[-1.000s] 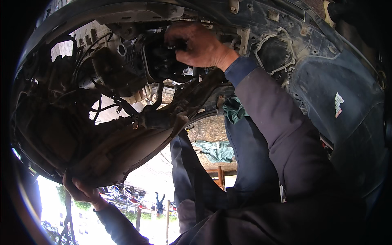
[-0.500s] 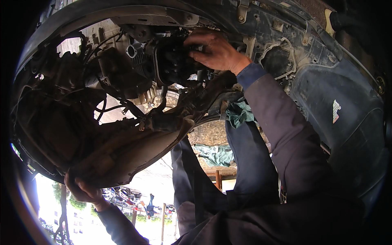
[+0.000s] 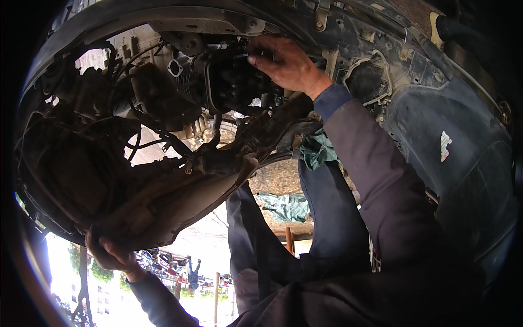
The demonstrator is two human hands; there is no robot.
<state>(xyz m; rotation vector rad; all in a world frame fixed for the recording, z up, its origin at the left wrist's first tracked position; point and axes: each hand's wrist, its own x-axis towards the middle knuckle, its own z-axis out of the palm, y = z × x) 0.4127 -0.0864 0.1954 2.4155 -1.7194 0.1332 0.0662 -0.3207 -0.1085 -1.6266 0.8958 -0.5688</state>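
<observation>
My left hand is closed round the lower edge of a curved, dark, dusty body panel at the lower left. My right hand reaches up into the opened machinery at the top. Its fingers are bent together beside a dark engine part with a frame-like rim. A thin, light-coloured bit shows at the fingertips, too small and dark to name. Left of that sits a finned metal part with an oval flange.
Hoses and cables hang in the middle. On the right stands a large dark panel with a torn sticker. One green cloth hangs by my right forearm, another lies between my legs. A person stands far off among parked vehicles.
My right hand has shifted slightly, its fingers still by the engine part, and the thin bit now shows at their tips. My left hand stays on the panel edge. The distant person has moved left.
</observation>
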